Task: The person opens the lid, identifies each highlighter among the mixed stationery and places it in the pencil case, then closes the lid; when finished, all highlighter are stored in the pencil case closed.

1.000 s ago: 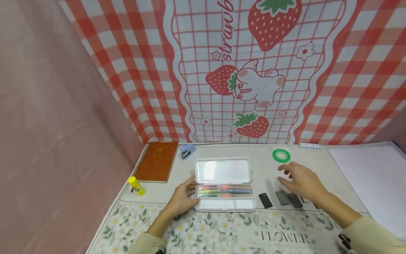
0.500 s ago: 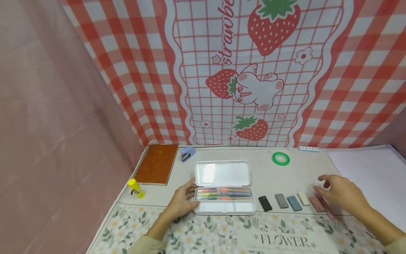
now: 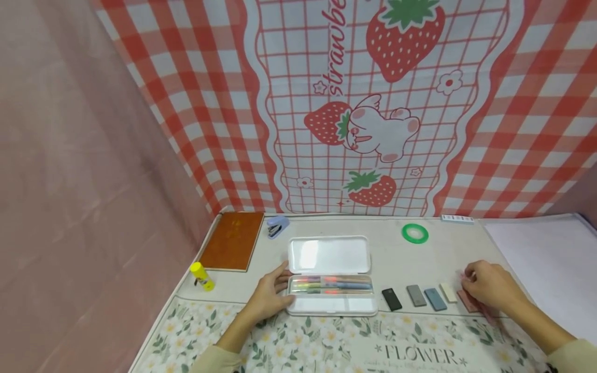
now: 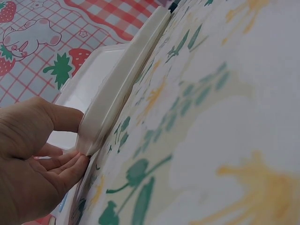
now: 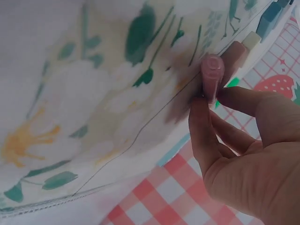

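Observation:
My left hand [image 3: 269,292] grips the left end of an open white pencil case [image 3: 332,313], thumb on the near side and fingers behind. The left wrist view shows my fingertips on the case's end wall [image 4: 96,126]. Several coloured highlighter-like pens [image 3: 333,285] lie in its rear section; the front section is bare white. At the right my right hand [image 3: 494,285] pinches a slim pink pen-like stick [image 5: 212,75] between thumb and fingers. Right beside the stick lies a small dusty-pink block [image 3: 468,301], partly behind the hand in the head view.
A row of eraser-like blocks runs right of the case: black [image 3: 392,299], grey [image 3: 416,296], blue [image 3: 435,299], cream [image 3: 448,292]. Behind stand a green tape roll [image 3: 414,233] and pale-blue strip [image 3: 457,219]. A brown notebook [image 3: 233,241], stapler [image 3: 278,227] and yellow glue stick [image 3: 202,276] sit left.
My right hand has moved right and toward me from near the tape roll, and now pinches the pink stick. My left hand keeps its place on the pencil case.

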Tool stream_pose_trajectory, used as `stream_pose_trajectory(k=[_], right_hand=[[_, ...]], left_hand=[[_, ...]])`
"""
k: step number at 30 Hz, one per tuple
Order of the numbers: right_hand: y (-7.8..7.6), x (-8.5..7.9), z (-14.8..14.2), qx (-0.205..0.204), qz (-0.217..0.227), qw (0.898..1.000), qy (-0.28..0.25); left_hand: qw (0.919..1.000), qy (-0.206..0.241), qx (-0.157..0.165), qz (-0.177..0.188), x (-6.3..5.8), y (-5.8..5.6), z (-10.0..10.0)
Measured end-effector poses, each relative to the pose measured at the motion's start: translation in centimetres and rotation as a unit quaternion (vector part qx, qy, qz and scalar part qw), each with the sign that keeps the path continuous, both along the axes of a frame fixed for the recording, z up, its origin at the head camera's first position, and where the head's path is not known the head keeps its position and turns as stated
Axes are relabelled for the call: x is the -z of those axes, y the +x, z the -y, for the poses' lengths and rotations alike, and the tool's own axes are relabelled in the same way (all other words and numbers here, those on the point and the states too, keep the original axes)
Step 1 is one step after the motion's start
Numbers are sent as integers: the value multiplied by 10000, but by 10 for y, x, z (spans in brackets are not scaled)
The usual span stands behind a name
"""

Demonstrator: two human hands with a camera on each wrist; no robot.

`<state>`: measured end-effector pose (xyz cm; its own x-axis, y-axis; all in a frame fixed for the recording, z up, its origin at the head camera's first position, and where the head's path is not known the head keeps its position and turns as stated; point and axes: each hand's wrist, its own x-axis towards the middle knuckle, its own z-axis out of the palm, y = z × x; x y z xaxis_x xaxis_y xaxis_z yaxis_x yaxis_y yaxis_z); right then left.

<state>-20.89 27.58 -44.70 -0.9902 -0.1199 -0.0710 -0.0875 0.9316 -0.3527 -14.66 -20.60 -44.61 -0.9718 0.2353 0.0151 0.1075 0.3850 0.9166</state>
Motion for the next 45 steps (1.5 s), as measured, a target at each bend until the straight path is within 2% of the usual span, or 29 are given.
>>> stream_pose_trajectory(k=[4, 10, 12, 16, 22, 24, 28, 33, 37, 42, 45], right_hand=[[-1, -10, -3, -119, -289, 9995, 0], [-3, -28, 4, -255, -585, 9980, -3], [-6, -32, 13, -336, -663, 9972, -3], [-18, -47, 44, -743, -876, 9934, -4], [-30, -66, 118, -1556, -1260, 9798, -39], [-30, -66, 143, -1823, -1349, 9739, -75], [-25, -63, 189, -2303, -1225, 9651, -249], [-18, -56, 231, -2885, -1085, 9505, -406], [-12, -52, 257, -3262, -824, 9394, -661], [-4, -45, 277, -3400, -279, 9360, -865], [-2, -38, 284, -3444, -281, 9340, -903]], left_hand=[[10000, 62, -30, 36, 5, -1, 1], [10000, 21, -62, -4, 37, -15, 10], [10000, -14, -67, -27, 40, -18, 11], [10000, 17, -66, -43, 39, -19, 10], [10000, 37, -39, 10, 38, -21, 9], [10000, 45, -57, 26, 38, -21, 9], [10000, 36, -82, 31, 38, -21, 10], [10000, -9, -59, 27, 37, -20, 11], [10000, -6, -73, 15, 37, -20, 12], [10000, 35, -23, -41, 36, -20, 12], [10000, 45, -40, -35, 34, -19, 10]])
